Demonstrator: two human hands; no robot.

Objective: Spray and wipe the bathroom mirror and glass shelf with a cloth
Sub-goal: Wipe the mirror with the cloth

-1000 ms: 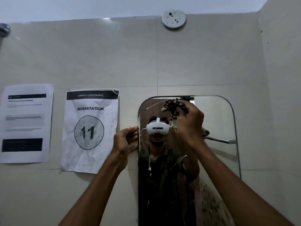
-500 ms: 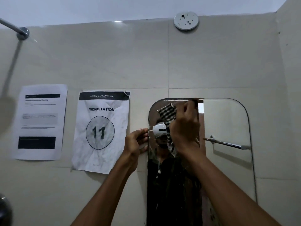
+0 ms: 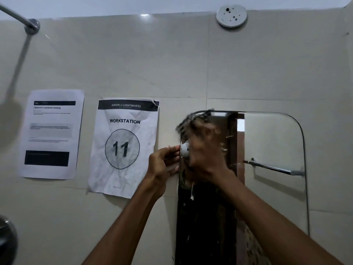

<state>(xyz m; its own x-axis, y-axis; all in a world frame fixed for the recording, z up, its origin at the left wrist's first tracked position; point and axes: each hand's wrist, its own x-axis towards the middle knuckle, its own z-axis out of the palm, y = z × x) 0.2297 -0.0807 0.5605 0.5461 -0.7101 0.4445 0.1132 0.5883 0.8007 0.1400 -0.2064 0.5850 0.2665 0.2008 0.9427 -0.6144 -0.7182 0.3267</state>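
A metal rod (image 3: 18, 15) juts from the tiled wall (image 3: 133, 60) at upper left; below it hang a text sheet (image 3: 51, 133) and, to its right, a creased sign (image 3: 124, 148) reading WORKSTATION 11; the left hand (image 3: 162, 166) sits at the left edge of the mirror (image 3: 273, 169), fingers curled together against that edge; the right hand (image 3: 207, 150), blurred, presses a checked cloth (image 3: 188, 121) on the glass near the mirror's upper left corner, fingers closed around it; a towel bar shows reflected in the mirror's right half; a round white disc (image 3: 231, 15) is mounted on the wall above.
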